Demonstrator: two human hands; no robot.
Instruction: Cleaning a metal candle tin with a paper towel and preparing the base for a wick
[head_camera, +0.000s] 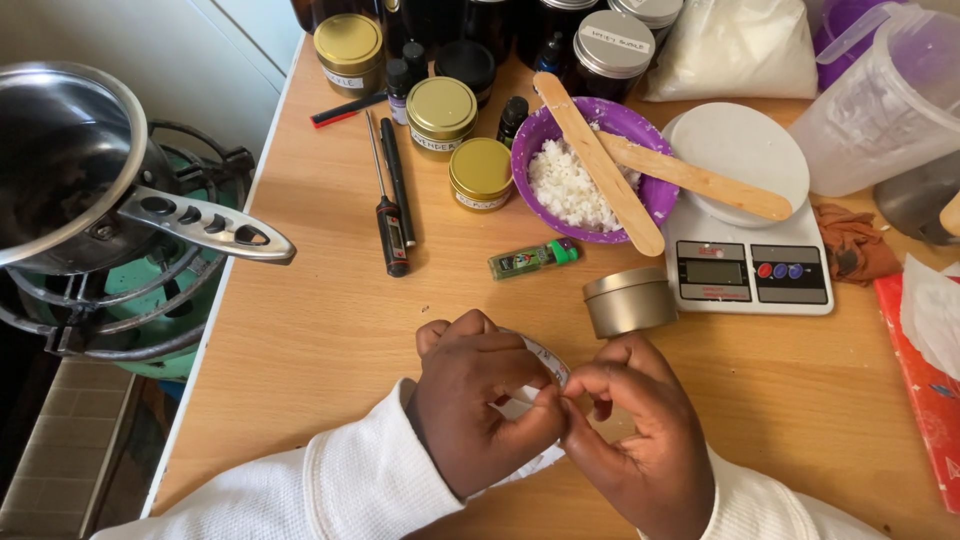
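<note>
Both hands (560, 420) on white strip (545, 358)

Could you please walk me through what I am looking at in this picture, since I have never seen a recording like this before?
There is no machine here: a person wears a camera on the head, so the single picture looks down at their own two hands over a wooden table. The left hand and right hand pinch a small white paper strip between their fingertips. Just beyond them stands a small round metal tin, beside a white kitchen scale. Further back sits a purple bowl of white flakes with two flat wooden sticks laid across it, gold-lidded jars, a black probe thermometer and a green lighter. At the left, a steel pot rests on a gas burner.
</note>
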